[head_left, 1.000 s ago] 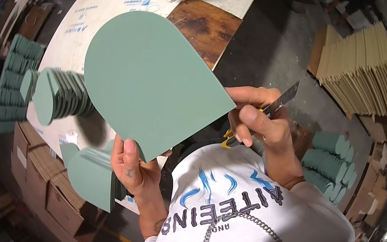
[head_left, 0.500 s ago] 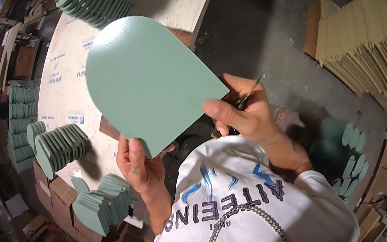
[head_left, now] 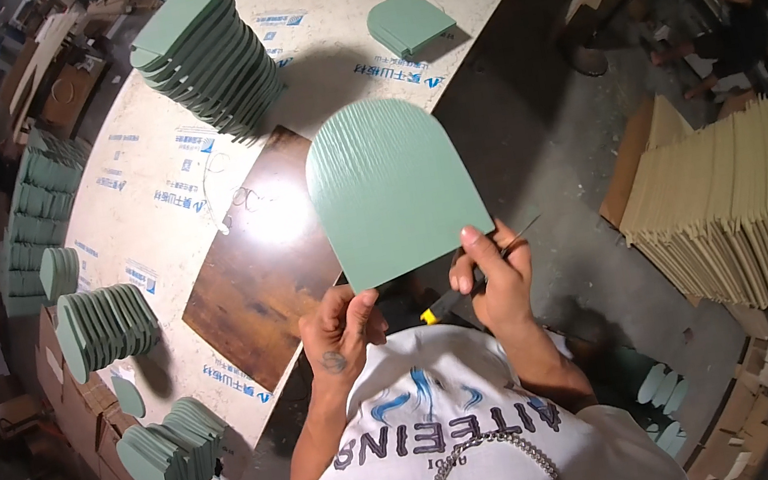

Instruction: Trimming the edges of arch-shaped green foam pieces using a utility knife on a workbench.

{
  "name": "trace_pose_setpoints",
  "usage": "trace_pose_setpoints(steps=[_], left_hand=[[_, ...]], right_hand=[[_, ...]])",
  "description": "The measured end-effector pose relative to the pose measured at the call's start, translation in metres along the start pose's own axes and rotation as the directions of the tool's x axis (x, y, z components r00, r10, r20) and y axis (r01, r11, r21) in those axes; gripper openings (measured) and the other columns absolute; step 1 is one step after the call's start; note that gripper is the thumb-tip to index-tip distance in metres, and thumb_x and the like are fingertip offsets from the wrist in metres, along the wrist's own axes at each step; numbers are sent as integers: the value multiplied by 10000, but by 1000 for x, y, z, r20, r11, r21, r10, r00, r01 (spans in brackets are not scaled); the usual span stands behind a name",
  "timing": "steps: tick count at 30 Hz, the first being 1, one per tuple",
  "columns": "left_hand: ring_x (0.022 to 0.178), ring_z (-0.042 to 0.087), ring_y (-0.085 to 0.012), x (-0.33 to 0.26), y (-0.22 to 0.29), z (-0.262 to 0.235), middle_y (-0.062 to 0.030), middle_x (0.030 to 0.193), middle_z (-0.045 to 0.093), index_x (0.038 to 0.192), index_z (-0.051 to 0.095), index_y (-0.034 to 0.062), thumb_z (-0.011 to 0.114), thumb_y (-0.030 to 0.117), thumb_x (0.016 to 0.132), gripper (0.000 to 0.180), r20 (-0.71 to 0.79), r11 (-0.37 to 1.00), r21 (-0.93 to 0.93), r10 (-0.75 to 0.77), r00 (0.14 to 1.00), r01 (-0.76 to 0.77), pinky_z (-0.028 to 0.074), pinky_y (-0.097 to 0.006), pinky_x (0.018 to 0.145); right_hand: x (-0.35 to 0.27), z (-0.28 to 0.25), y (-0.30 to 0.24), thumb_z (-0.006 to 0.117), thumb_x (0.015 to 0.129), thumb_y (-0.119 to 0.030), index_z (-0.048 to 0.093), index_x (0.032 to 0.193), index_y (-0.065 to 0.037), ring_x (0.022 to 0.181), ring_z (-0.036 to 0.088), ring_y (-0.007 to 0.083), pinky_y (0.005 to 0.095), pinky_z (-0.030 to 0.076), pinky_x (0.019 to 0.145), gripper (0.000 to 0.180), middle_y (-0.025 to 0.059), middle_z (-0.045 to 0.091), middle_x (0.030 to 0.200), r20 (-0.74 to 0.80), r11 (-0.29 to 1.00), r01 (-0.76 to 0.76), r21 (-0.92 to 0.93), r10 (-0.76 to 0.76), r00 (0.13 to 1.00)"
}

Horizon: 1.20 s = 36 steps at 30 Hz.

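Observation:
A green arched panel, with a rounded far end and a straight near edge, is held up in front of me. Its upper face shows a rippled grain. My left hand pinches the near left corner between thumb and fingers. At the near right corner, my right hand grips the panel with its thumb on top. That same hand also keeps a utility knife with a yellow end against its palm, and a thin dark blade sticks out past the fingers. A brown board lies on the table left of the panel.
The pale printed table carries a tall stack of green panels, a smaller pile and rows of green pieces along its left side. Pale boards stand packed at the right. Another person is at the far right.
The panel has moved away from me and to the right, and turned more upright. Its visible face was smooth and glossy before and now looks rippled. Both hands still hold it.

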<state>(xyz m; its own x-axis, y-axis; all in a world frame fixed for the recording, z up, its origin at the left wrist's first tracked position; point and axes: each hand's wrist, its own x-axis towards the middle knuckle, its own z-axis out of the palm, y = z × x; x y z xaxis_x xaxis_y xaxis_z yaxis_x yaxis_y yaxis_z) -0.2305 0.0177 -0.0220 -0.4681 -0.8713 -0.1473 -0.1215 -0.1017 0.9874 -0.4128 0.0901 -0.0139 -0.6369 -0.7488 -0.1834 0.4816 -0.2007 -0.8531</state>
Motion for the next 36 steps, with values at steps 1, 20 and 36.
trace_pose_setpoints(steps=[1,20,36], left_hand=[[473,573,-78,8,-3,2,-30,584,614,877,640,-27,628,200,969,245,70,997,69,-33,997,29,445,-221,444],[711,661,-112,-50,51,-32,-84,805,718,1043,672,-64,543,214,986,312,-657,991,107,131,742,-81,488,-223,644],[989,648,-162,-281,20,-292,-97,1120,662,1243,574,-45,657,106,921,365,-973,962,55,111,202,-266,521,-289,888]], right_hand=[[14,-2,-5,590,963,-135,601,909,9,469,485,86,239,410,483,154,2,524,619,21,1000,15,-16,-15,1000],[153,144,-21,628,938,-83,706,987,9,544,516,40,195,385,480,131,-6,614,680,933,871,337,-357,316,173],[0,283,205,609,975,-301,644,964,19,483,495,81,213,409,423,321,135,678,827,722,749,-135,-648,661,202]])
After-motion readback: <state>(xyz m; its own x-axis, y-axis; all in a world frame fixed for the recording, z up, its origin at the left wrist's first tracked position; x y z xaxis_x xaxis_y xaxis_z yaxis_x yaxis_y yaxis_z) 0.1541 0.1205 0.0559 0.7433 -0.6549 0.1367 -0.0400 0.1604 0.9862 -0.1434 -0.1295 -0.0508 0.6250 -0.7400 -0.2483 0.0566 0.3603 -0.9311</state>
